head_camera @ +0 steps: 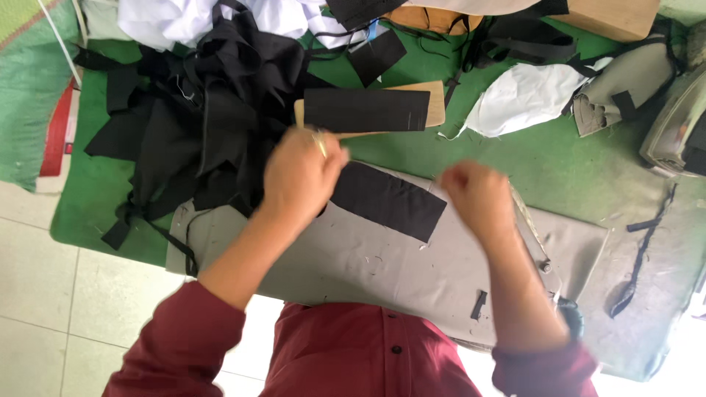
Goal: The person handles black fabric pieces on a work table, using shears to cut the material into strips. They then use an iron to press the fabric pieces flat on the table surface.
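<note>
Both hands motion-blurred; iron (pixel 676 129) cut by right edge.

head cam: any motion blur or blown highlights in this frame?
Head view: both hands smear with motion blur, the right hand worse than the left hand; the black fabric strip between them stays fairly sharp; the white cloth and floor tiles look overexposed; light is soft, shadows faint.

The person wears a dark red, long-sleeved shirt (pixel 368 353) with a row of small dark buttons down the front. Both sleeves are pushed up, so the cloth bunches in folds and the forearms are bare. The left hand (pixel 300 176) and the right hand (pixel 479 197) are bare and blurred, and something small and pale glints at the left fingers (pixel 321 145).
</note>
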